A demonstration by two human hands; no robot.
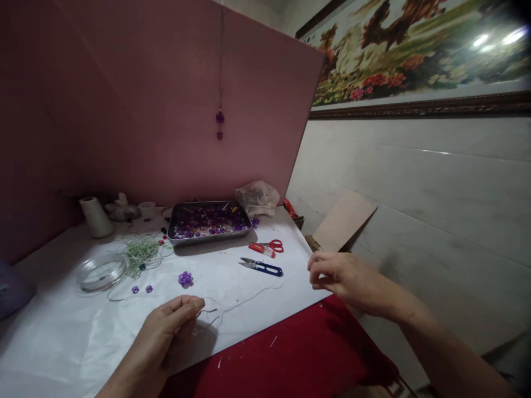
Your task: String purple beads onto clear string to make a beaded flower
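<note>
White sheeting [53, 337] covered the table below a pink partition [145, 110]. Thin thread [241, 303] lay along it, seemingly pinched by the left hand [168, 331]; the right hand [344, 279] had bunched fingers, on what I couldn't tell. Beyond, one purple bead cluster [185, 279] looked made up; two beads [135, 289] and a tray [211, 239] of others looked unstrung.
</note>
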